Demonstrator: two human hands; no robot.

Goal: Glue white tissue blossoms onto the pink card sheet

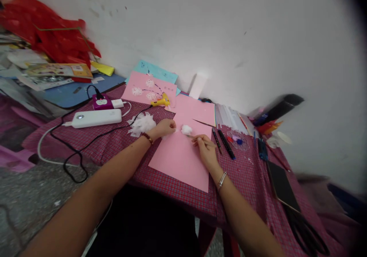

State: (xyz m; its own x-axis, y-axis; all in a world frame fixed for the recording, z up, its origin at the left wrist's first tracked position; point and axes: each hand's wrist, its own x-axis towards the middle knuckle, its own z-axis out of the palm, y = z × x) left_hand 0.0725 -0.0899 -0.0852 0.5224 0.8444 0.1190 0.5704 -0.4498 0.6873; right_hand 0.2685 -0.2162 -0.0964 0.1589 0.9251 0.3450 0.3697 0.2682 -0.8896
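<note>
A sheet of pink paper (180,161) lies in front of me, with a small fluffy white tuft (187,129) near its upper part. My right hand (205,150) is closed around a slim brownish stick-like tool (210,143), whose tip points at the tuft; its exact kind is unclear. To the left of the tuft, my left hand (165,127) has its fingers pinched together just over the paper. What they hold, if anything, is too small to make out. A heap of white tissue-like pieces (142,124) lies beside my left wrist.
A yellow glue gun (161,100) rests on a pink picture with white blossoms (137,91). Its black cable crosses the left side past a white power bank (96,118). At right are dark pens (226,144), clear glue sticks (229,117), a black notebook (283,184) and black-handled scissors (305,230).
</note>
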